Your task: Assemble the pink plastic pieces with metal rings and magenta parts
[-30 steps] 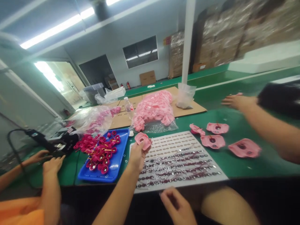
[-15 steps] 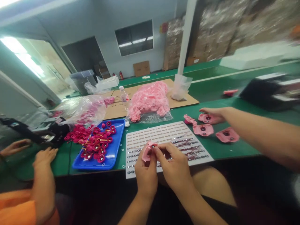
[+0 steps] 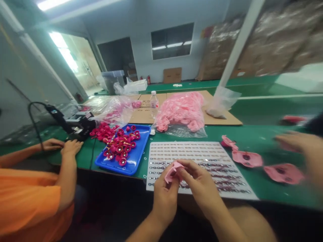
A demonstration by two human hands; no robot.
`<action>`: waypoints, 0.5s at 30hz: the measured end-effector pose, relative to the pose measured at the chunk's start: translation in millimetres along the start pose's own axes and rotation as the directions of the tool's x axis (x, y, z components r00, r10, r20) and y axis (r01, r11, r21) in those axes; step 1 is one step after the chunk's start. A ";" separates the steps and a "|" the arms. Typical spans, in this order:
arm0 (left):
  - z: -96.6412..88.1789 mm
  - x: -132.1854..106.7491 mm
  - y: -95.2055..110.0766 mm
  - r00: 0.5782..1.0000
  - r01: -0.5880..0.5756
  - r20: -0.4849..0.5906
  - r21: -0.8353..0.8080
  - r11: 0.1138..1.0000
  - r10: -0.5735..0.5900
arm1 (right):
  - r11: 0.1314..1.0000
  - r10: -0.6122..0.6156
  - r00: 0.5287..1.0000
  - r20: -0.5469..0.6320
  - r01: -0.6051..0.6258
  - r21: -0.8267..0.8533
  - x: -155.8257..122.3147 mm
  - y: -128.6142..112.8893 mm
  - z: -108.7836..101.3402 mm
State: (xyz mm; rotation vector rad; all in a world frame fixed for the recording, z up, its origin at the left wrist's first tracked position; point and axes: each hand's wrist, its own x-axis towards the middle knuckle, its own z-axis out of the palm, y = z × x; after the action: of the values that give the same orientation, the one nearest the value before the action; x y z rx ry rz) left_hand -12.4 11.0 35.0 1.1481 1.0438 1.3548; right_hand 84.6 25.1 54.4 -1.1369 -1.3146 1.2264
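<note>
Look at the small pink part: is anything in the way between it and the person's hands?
Nothing visible: the left hand and right hand both hold the pink part directly. The white board shows behind it, not between.

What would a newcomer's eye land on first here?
Probably the blue tray, strewn with magenta parts, at left on the green bench. Next, the bag of pink pieces behind the white sheet, at centre. Then the pink part between left hand and right hand, in front.

My right hand (image 3: pixel 200 186) has joined my left hand (image 3: pixel 165 196) on the pink shell (image 3: pixel 177 165) | co-worker's hand (image 3: pixel 294 138) drew another shell (image 3: pixel 285 147) rightward
</note>
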 end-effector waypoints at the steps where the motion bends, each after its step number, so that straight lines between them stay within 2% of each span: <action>1: -6.7 2.5 2.8 1.000 -0.023 0.011 0.060 0.998 0.023 | 1.000 -0.006 1.000 -0.012 0.006 -0.015 1.9 0.5 4.8; 4: -35.2 10.8 14.7 0.987 -0.152 -0.002 0.333 0.931 0.162 | 0.996 0.009 0.999 -0.032 -0.012 -0.089 8.6 5.2 21.5; 5: -46.5 13.3 18.7 0.976 -0.202 0.012 0.432 0.879 0.219 | 0.991 0.021 0.999 -0.030 -0.025 -0.129 11.4 7.5 27.5; 7: -69.6 17.4 24.4 0.951 -0.295 0.112 0.597 0.746 0.287 | 0.978 0.027 1.000 0.005 -0.026 -0.209 18.3 12.4 40.6; 9: -91.5 20.9 26.8 0.935 -0.353 0.244 0.705 0.615 0.258 | 0.968 0.027 0.994 0.105 0.000 -0.249 27.3 16.3 54.9; 11: -111.2 23.8 26.3 0.940 -0.340 0.267 0.779 0.527 0.212 | 0.971 0.046 0.964 0.263 0.019 -0.237 39.7 18.4 69.9; 13: -128.7 26.0 23.3 0.964 -0.248 0.154 0.821 0.514 0.219 | 0.978 0.102 0.899 0.425 -0.012 -0.210 57.0 19.5 84.7; 14: -136.6 26.7 20.5 0.969 -0.156 0.021 0.826 0.542 0.247 | 0.979 0.119 0.867 0.484 -0.022 -0.201 67.8 20.5 92.0; 15: -143.9 27.0 16.9 0.952 -0.047 -0.145 0.803 0.595 0.270 | 0.979 0.110 0.853 0.510 -0.005 -0.203 80.1 22.5 99.2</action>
State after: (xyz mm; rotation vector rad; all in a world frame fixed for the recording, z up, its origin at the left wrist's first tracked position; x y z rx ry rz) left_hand -157.5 36.7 30.1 1.7841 1.8938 1.1953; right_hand -21.2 97.0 34.2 -1.0172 -1.8522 1.5457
